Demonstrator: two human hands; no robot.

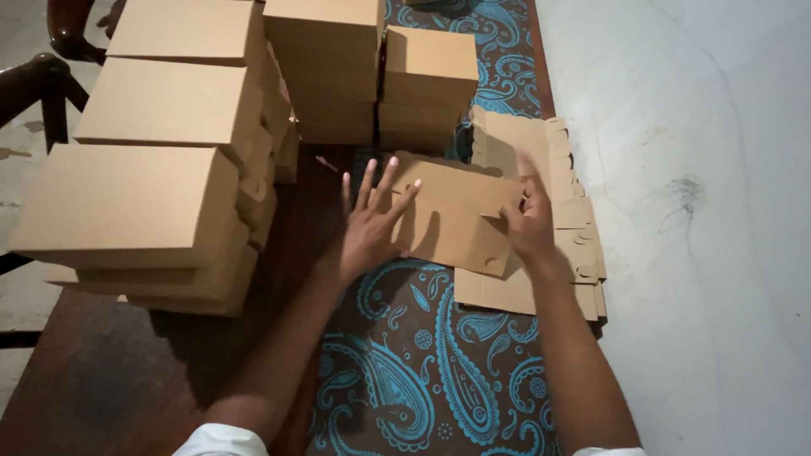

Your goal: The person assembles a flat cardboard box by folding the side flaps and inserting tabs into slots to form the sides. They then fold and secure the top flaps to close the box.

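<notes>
Hands press flat cardboard blank.

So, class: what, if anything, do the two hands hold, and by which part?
The right hand grips the partly folded cardboard sheet at its right edge. The left hand lies flat and spread against its left edge, pressing rather than gripping.
</notes>
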